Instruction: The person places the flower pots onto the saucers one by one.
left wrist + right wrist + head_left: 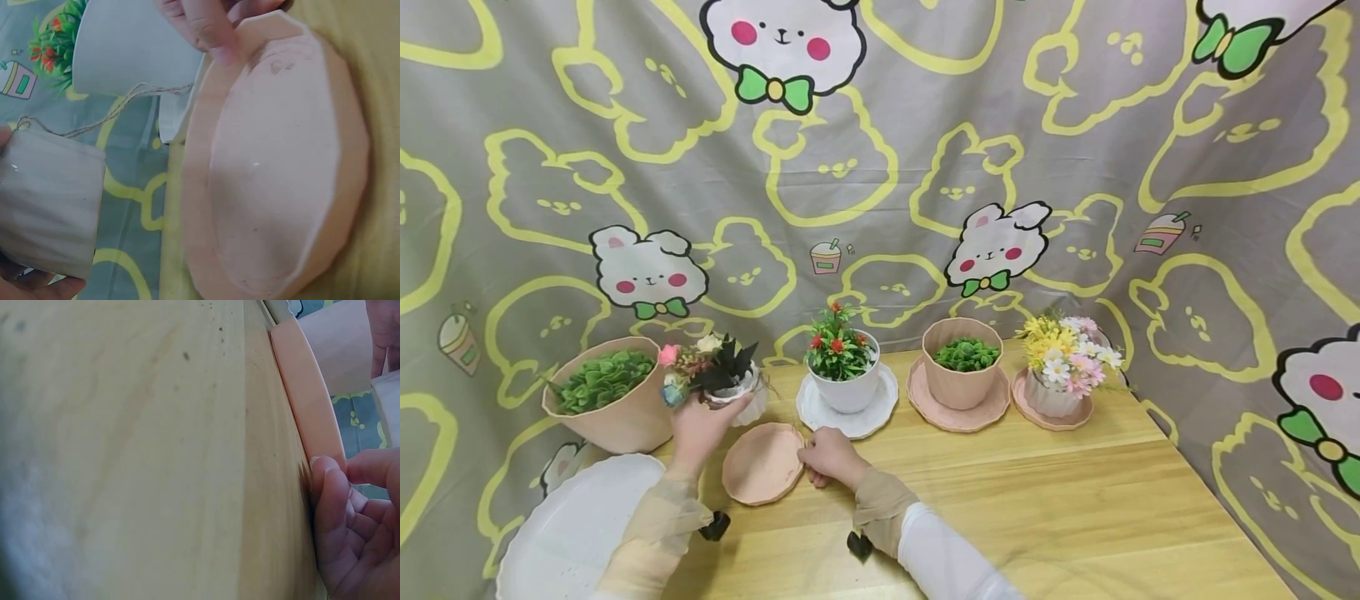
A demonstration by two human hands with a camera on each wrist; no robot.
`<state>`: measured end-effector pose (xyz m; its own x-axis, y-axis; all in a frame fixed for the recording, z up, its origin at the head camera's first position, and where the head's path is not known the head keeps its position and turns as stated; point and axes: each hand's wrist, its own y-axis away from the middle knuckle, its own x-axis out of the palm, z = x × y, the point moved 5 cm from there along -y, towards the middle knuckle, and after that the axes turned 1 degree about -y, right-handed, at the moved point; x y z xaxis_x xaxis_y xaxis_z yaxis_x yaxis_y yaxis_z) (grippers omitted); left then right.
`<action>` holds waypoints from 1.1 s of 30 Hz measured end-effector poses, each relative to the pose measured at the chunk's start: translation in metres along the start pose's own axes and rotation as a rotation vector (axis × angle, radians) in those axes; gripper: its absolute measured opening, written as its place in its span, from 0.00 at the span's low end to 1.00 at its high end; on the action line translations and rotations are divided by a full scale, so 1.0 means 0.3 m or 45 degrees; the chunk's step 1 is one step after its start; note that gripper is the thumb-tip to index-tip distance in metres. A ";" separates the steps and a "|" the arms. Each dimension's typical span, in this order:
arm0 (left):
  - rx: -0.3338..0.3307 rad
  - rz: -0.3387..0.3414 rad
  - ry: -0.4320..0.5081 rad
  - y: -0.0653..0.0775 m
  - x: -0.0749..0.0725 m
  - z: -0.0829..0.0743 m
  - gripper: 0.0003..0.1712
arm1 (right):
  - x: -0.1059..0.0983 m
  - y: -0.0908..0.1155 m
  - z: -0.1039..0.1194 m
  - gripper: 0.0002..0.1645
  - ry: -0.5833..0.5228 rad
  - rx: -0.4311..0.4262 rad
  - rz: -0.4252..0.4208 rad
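Note:
The left hand [706,423] grips a small white flowerpot [47,200] holding pink, cream and blue artificial flowers [703,367]. In the left wrist view this pot is off the table, with twine [103,122] trailing from its rim. A round pink saucer [762,463] lies just right of the left hand, holding nothing. At its right edge, the right hand [833,457] pinches the rim between thumb and fingers, as the right wrist view shows. The saucer sits on the wooden table, or very close to it.
Left stands a large pink pot [617,421] of green leaves, behind a big white tray [576,525]. Rightward along the back are a white pot [850,392] on a white saucer [880,412], a pink pot [958,387] on a saucer, and a daisy pot [1052,396]. A patterned curtain [880,192] hangs behind.

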<state>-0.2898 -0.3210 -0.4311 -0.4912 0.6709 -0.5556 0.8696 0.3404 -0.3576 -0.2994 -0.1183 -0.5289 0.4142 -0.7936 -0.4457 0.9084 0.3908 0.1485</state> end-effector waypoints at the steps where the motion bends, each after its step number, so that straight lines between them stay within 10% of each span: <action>1: -0.006 0.008 -0.002 0.005 0.001 0.004 0.44 | 0.000 0.000 0.000 0.21 0.000 -0.002 0.002; 33: -0.075 0.158 -0.019 0.142 0.032 0.021 0.47 | -0.006 0.008 0.004 0.23 -0.039 -0.015 0.002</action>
<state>-0.2579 -0.3043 -0.4565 -0.3798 0.7003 -0.6044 0.9250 0.2936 -0.2411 -0.2978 -0.1163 -0.5267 0.4172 -0.8067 -0.4185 0.9072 0.3972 0.1385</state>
